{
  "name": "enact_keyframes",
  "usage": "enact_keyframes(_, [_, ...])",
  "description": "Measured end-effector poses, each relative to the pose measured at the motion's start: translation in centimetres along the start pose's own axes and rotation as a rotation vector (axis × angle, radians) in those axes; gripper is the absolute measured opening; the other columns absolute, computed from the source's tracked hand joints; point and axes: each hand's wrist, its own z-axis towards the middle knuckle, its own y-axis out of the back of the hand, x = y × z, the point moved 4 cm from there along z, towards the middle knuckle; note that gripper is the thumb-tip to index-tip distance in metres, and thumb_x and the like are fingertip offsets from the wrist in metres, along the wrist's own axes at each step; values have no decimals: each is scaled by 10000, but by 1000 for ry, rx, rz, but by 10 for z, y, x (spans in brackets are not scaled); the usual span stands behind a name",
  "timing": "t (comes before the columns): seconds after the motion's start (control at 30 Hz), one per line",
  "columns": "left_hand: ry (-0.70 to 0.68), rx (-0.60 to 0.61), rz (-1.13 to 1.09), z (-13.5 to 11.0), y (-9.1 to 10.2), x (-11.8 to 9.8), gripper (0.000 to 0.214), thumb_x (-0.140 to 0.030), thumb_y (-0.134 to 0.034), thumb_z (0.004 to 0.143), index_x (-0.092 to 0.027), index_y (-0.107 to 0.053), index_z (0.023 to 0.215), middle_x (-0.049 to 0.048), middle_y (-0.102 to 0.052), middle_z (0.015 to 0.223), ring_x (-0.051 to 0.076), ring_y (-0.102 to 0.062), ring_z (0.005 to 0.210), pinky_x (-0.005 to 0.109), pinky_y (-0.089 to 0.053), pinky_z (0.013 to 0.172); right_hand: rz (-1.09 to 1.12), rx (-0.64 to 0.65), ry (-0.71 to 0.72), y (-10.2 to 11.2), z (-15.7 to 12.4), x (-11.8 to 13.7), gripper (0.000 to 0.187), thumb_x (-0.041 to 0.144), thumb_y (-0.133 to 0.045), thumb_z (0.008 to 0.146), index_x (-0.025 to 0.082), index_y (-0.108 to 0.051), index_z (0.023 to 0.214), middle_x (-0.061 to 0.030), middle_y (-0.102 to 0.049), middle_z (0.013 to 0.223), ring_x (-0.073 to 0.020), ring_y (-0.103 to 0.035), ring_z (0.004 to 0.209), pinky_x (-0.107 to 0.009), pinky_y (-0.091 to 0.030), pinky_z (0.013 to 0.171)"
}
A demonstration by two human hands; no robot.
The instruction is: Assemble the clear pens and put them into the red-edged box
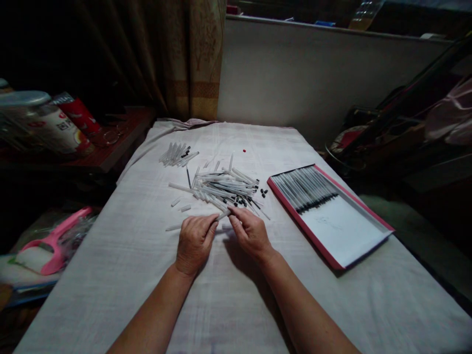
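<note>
Between my two hands, just in front of the loose heap, a clear pen barrel (223, 215) is held level. My left hand (195, 241) is closed in a pinch on its left part. At its right end the fingers of my right hand (251, 230) are pinched; whether a small cap sits under them I cannot make out. Past my fingertips lies a heap of pen parts (224, 187): clear barrels, thin dark refills and small black pieces. Several black end pieces (263, 191) lie to its right. A smaller pile of clear pen caps (177, 154) lies farther back at the left.
A pink-edged box lid (300, 226) on the right holds a row of pens (306, 187) with black ends. One small red piece (244, 151) lies at the back of the white cloth (147, 295). Jars (47, 125) stand on a side table at the left.
</note>
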Motion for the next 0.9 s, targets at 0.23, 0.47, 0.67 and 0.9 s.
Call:
enact_keyframes(0.23, [28,-68,-23,0,0,6,223,-286,-493,961,-192,-655,1083,67,-753,934,204,-683,842,353,-479,796,-60,81,-24,-9,-1,2,475,277,-493,882,174,-545,1343,-97,-716,1011,-164,-653,751,-280,-538,715])
enact_keyframes(0.47, [157,-92,-103,2,0,15,228,-305,-477,958,-204,-658,1054,46,-758,857,203,-696,839,355,-511,815,-332,56,-194,18,30,-39,263,230,-517,864,219,-728,1020,-61,-736,974,-187,-665,861,-291,-501,789])
enact_keyframes(0.67, [245,-103,-153,1,1,18,237,-309,-455,958,-209,-640,1067,38,-756,865,191,-702,835,351,-532,828,-664,381,-134,11,45,-45,283,273,-538,888,295,-721,1103,-41,-699,1070,-188,-652,911,-267,-468,731])
enact_keyframes(0.9, [205,-101,-135,1,0,15,226,-311,-464,958,-201,-630,1065,46,-754,854,196,-700,827,359,-533,807,-791,450,-51,3,47,-36,290,300,-471,941,273,-713,1097,-69,-686,1066,-203,-627,932,-272,-458,734])
